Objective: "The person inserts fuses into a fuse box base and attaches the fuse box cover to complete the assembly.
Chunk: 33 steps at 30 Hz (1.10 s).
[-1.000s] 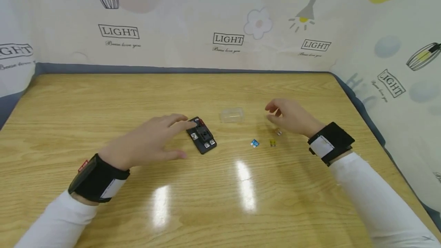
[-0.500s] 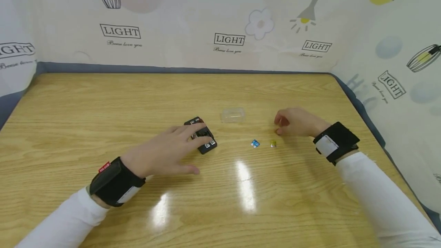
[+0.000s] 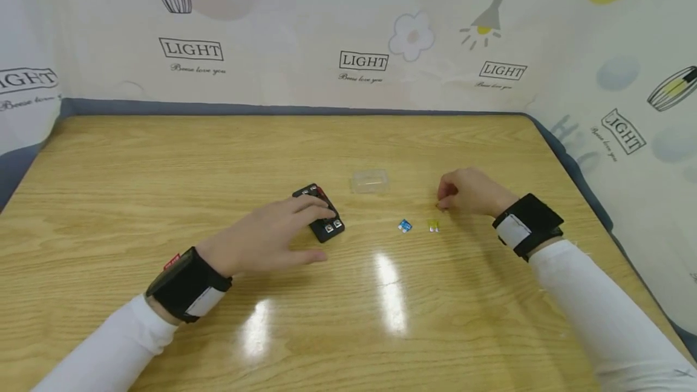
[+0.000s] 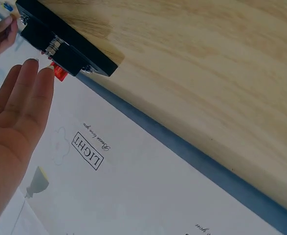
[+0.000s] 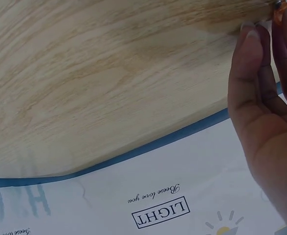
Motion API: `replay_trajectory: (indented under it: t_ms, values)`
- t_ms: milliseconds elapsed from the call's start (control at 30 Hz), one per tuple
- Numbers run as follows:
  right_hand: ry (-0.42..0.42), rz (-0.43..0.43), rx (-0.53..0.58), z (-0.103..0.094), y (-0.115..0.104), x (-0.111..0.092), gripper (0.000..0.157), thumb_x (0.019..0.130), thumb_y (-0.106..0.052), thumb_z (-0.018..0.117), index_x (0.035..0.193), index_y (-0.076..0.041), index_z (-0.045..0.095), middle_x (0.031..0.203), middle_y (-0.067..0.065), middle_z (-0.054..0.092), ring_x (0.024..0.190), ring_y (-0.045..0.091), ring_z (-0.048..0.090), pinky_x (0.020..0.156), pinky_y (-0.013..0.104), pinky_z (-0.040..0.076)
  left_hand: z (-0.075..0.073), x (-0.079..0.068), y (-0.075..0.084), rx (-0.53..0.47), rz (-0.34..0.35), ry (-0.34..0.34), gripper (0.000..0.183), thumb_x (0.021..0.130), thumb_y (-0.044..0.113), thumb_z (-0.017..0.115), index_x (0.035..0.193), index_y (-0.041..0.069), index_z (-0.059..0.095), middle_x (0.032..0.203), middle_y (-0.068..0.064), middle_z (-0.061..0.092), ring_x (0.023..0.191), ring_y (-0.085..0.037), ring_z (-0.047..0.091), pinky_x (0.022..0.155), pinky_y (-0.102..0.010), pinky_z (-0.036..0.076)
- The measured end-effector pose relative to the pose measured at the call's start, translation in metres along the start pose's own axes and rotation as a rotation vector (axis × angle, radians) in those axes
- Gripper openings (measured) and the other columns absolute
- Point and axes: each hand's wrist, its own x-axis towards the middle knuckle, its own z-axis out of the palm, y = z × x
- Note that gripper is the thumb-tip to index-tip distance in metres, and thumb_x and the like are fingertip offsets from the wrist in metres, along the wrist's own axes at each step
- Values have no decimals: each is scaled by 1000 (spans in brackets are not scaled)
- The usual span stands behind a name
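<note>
In the head view, a black fuse block [image 3: 329,230] with metal terminals and a red part lies on the table. My left hand [image 3: 267,235] hovers at it with fairly straight fingers, covering its middle; the left wrist view shows the fingertips [image 4: 46,73] close beside the block [image 4: 67,41]. Whether they touch is unclear. To the right, my right hand [image 3: 474,191] pinches a small orange blade fuse [image 5: 280,12] between thumb and finger, mostly hidden in the head view. Just nearer to me lie a yellow blade fuse [image 3: 433,225] and a blue one [image 3: 405,225].
A small clear plastic box [image 3: 370,181] stands behind the fuses, between the two hands. The wooden table [image 3: 218,150] ends at a patterned wall covering [image 3: 283,29] at the back and right.
My left hand has moved right over the fuse block. My right hand has come slightly toward me and right, and has taken hold of the orange fuse that lay loose.
</note>
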Motion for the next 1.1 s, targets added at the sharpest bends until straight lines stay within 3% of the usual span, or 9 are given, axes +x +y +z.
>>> replay_trajectory:
  t_ms: [133,367,600,733,900,1100]
  values:
    - [12,1,-2,2,2,0,7,84,-9,72,83,-4,68,80,9,67,73,21,54,68,35,45,-2,1,1,-75,-29,10,60,88,48,63,135,12,53,135,-9,57,117,-21,56,95,-44,53]
    - [-7,16,51,3,7,1,10,85,-11,72,85,-1,68,81,11,68,74,21,55,68,35,46,-2,0,0,-109,-25,-8,61,89,48,63,136,12,53,138,-10,56,122,-22,53,98,-45,51]
    - [-57,82,134,-1,17,2,15,88,-14,69,92,0,68,89,13,68,81,24,55,73,37,45,-5,3,-3,-261,-68,-2,59,89,43,65,136,9,52,132,-8,58,117,-20,55,98,-43,51]
    - [-37,111,196,-3,20,1,18,90,-16,67,96,1,65,90,14,65,81,24,54,70,34,43,-7,5,-5,-327,-101,12,56,91,39,64,135,7,52,125,-11,61,112,-22,56,95,-46,51]
    - [46,118,285,-6,20,0,17,91,-13,65,98,3,63,87,14,64,77,21,55,67,32,47,-9,7,-6,-334,-128,41,49,93,35,62,132,6,55,121,-11,64,108,-23,59,87,-46,53]
    - [173,68,335,-16,10,-1,18,92,-11,64,101,4,64,90,19,67,78,22,62,70,36,54,-9,10,-6,-202,-147,82,48,92,38,62,128,7,57,117,-10,66,98,-21,62,80,-42,55]
